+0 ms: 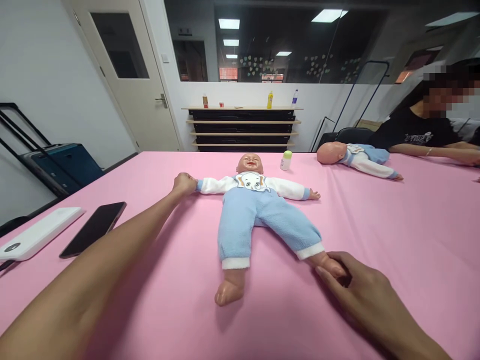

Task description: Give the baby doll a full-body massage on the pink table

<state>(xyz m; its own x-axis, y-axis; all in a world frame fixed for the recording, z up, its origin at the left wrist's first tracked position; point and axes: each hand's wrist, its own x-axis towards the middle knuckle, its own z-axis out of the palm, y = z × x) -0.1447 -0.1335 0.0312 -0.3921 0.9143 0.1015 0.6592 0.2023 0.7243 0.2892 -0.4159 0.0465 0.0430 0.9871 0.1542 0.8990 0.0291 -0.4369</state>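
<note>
A baby doll (249, 200) in a white and light-blue outfit lies on its back on the pink-covered table (180, 300), head toward the far edge and legs spread toward me. Stretched out to the far left, my left hand (185, 184) is closed around the doll's hand at the blue cuff; the doll's fingers are hidden inside it. At the lower right, my right hand (360, 282) grips the doll's foot, with the thumb on the near side and the fingers around the far side. The doll's other arm and other leg lie free on the cloth.
Beyond the doll stands a small bottle with a green cap (286, 160). A second doll (360, 156) lies at the far right, near a seated person (416, 125). On the left are a black phone (93, 229) and a white power bank (41, 232) with a cable.
</note>
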